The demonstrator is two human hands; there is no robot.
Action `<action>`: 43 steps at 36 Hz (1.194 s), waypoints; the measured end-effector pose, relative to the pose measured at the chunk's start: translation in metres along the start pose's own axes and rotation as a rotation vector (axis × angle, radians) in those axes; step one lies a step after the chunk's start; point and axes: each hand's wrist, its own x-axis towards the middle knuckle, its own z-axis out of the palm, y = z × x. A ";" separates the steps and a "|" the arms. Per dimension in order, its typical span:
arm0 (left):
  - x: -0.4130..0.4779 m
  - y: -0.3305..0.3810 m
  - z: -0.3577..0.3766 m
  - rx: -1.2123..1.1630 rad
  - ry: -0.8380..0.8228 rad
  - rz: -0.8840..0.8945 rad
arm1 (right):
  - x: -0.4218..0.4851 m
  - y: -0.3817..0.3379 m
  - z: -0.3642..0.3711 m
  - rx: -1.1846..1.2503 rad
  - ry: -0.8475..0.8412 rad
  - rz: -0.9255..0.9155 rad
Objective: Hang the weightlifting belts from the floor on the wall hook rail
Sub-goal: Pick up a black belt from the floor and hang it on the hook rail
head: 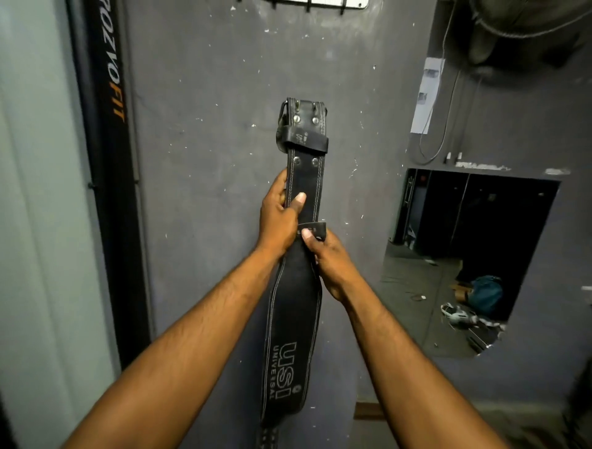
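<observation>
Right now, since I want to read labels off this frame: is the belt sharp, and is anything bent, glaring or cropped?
Head view: the belt is sharp, its USI print legible; light is dim and even, without glare; the wide lens bows the black post; the hook rail is cut by the top edge.

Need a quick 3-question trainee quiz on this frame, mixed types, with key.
1. True or false: only one hand holds the belt.
2. The left hand and right hand both grip the belt. Which is higher on it? A) left B) right C) level
3. Fill in: the hook rail is ___ the belt's buckle.
Key: 1 false; 2 A; 3 above.
</observation>
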 end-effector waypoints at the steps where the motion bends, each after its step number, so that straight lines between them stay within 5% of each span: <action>1: 0.002 0.002 0.000 -0.006 0.000 0.003 | 0.003 0.000 0.000 -0.032 0.027 -0.019; 7: 0.016 0.018 0.001 -0.021 0.082 0.054 | 0.019 -0.012 0.010 -0.112 0.131 -0.115; 14: 0.036 0.030 -0.011 -0.040 0.133 0.132 | -0.005 0.018 -0.008 -0.229 -0.159 0.067; 20: 0.041 0.028 -0.008 -0.063 0.181 0.160 | -0.008 0.030 -0.008 -0.216 0.011 -0.044; 26: 0.054 0.039 -0.003 -0.076 0.176 0.163 | -0.022 0.051 -0.026 -0.139 -0.080 0.098; 33: 0.052 0.032 0.009 -0.131 0.177 0.116 | -0.020 0.075 -0.024 -0.203 0.180 0.036; 39: 0.054 0.028 0.006 -0.126 0.212 0.104 | -0.025 0.088 -0.045 -0.164 0.015 0.181; 43: 0.056 0.029 0.011 -0.130 0.193 0.085 | -0.024 0.103 -0.042 -0.268 0.114 0.139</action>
